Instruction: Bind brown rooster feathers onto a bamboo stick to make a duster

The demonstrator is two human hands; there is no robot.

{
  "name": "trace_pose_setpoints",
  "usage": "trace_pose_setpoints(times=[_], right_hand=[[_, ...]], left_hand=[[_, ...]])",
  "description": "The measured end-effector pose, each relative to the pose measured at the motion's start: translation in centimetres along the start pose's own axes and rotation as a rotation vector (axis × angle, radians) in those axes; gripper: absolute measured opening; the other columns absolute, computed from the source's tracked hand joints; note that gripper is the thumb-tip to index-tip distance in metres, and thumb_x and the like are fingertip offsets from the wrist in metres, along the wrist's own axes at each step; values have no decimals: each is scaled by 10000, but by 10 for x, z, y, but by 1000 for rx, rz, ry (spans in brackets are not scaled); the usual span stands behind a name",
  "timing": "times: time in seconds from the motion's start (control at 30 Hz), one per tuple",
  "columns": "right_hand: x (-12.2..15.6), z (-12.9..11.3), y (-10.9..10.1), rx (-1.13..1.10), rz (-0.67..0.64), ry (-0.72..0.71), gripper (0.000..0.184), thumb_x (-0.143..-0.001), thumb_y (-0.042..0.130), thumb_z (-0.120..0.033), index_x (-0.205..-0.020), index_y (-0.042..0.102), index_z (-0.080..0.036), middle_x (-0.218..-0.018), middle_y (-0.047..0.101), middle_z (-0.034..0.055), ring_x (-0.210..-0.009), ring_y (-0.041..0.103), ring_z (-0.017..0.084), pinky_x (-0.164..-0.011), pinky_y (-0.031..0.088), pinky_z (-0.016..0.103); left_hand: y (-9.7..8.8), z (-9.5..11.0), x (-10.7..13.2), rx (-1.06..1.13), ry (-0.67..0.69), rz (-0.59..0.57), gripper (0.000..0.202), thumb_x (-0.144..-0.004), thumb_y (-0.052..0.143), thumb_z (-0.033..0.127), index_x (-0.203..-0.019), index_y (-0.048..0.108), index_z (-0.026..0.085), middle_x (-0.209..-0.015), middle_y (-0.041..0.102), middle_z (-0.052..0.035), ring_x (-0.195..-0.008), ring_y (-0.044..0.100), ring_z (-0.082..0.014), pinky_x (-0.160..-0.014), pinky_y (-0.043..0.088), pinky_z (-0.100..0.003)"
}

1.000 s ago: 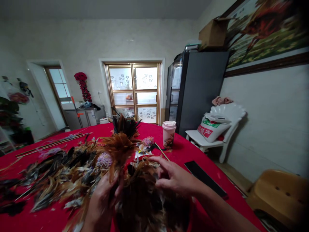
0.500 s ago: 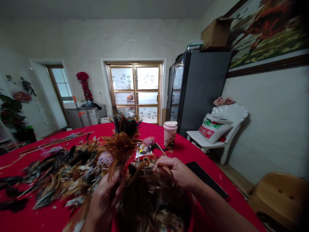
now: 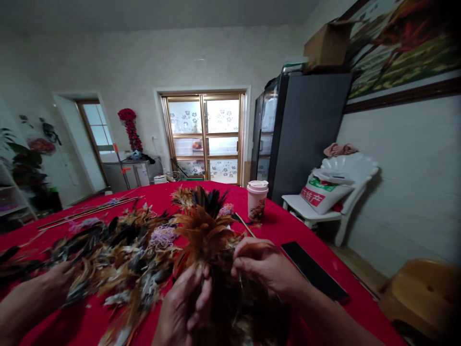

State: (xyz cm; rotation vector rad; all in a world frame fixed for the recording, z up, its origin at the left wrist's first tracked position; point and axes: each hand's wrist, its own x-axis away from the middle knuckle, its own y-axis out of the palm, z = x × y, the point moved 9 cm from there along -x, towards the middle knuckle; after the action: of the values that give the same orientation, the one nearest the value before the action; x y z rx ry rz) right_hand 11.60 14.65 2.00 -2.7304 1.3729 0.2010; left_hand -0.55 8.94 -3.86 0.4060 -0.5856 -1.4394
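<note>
My left hand (image 3: pixel 185 300) is closed around the lower part of a feather duster (image 3: pixel 203 230), whose brown feathers flare out above the fingers, with black ones behind. Close by on the right, my right hand (image 3: pixel 264 264) is pinched shut; a thin pale strand shows under its fingertips, but I cannot make out what it is. Beneath both hands lies a dark mass of loose feathers (image 3: pixel 248 312), in deep shadow. A wide heap of brown, black and grey feathers (image 3: pixel 126 259) spreads over the red cloth to the left.
Another person's hand (image 3: pixel 39 298) reaches onto the feather heap from the left. Tangled lilac thread (image 3: pixel 163 235), thin sticks (image 3: pixel 86 211), a lidded pink cup (image 3: pixel 257 201) and a flat black slab (image 3: pixel 313 270) lie about the red table (image 3: pixel 288 226). A white chair (image 3: pixel 306 216) stands beyond.
My left hand and the feather duster have shifted right, nearer my right hand. The other person's hand has come into view at left. The whole view has turned slightly left.
</note>
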Motion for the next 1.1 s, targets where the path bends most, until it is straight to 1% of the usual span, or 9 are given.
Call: trace_pose_setpoints(times=[0.13, 0.3, 0.43, 0.5, 0.67, 0.8, 0.87, 1.0, 1.1], right_hand=[[5, -8, 1, 1, 43, -37, 221, -669, 734, -333, -716, 627, -145, -676, 606, -10, -643, 546, 108, -617, 430, 205], [10, -14, 11, 116, 61, -32, 149, -724, 683, -291, -706, 692, -143, -661, 627, 2, -648, 569, 113, -640, 437, 205], [13, -1, 14, 50, 90, 40, 162, -717, 684, -306, -756, 703, -150, -688, 669, 21, -674, 608, 141, -651, 456, 224], [14, 6, 15, 24, 90, 64, 187, -713, 687, -326, -778, 700, -151, -703, 678, 29, -684, 616, 154, -650, 463, 235], [13, -1, 17, 136, 52, -38, 176, -763, 644, -322, -779, 688, -152, -707, 666, 22, -689, 608, 147, -651, 452, 222], [13, -10, 12, 246, 56, -67, 172, -786, 623, -309, -786, 679, -147, -753, 661, 28, -730, 602, 151, -655, 436, 216], [14, -17, 13, 345, 30, -117, 173, -813, 597, -305, -783, 680, -156, -760, 655, 24, -732, 596, 144, -660, 423, 215], [19, -26, 20, 574, -6, -225, 203, -862, 539, -310, -798, 687, -187, -764, 643, 14, -749, 583, 135, -678, 392, 219], [21, -24, 23, 607, 6, -239, 179, -868, 531, -297, -823, 677, -204, -784, 646, 5, -771, 583, 133, -696, 391, 219]], left_hand=[[2, -7, 3, -18, -22, 22, 252, -763, 606, 392, -702, 569, 150, -414, 397, 79, -303, 170, -2, -309, 136, -129], [10, -20, 5, -8, -67, -30, 231, -800, 562, 372, -710, 560, 159, -410, 405, 73, -291, 171, -4, -309, 132, -132], [21, -33, 6, 11, -163, -129, 310, -810, 536, 411, -639, 553, 153, -381, 399, 62, -264, 195, -9, -296, 143, -144], [25, -34, 7, 16, -158, -164, 319, -812, 532, 415, -638, 562, 149, -376, 414, 57, -255, 202, -8, -294, 148, -147], [23, -32, 5, -15, -108, -157, 276, -805, 548, 394, -737, 615, 135, -360, 500, 29, -245, 231, -11, -293, 127, -142], [31, -33, 5, 9, -124, -265, 316, -733, 608, 445, -744, 628, 130, -421, 598, -24, -230, 282, -18, -281, 133, -158], [33, -33, 4, 16, -117, -298, 312, -735, 602, 436, -753, 634, 127, -440, 618, -38, -227, 283, -19, -282, 131, -164], [30, -37, 4, 38, -109, -285, 291, -769, 566, 401, -757, 631, 118, -418, 583, -21, -236, 273, -13, -306, 147, -165], [25, -41, 5, 55, -130, -210, 243, -770, 583, 365, -717, 605, 128, -411, 519, 18, -264, 270, -8, -320, 152, -152]])
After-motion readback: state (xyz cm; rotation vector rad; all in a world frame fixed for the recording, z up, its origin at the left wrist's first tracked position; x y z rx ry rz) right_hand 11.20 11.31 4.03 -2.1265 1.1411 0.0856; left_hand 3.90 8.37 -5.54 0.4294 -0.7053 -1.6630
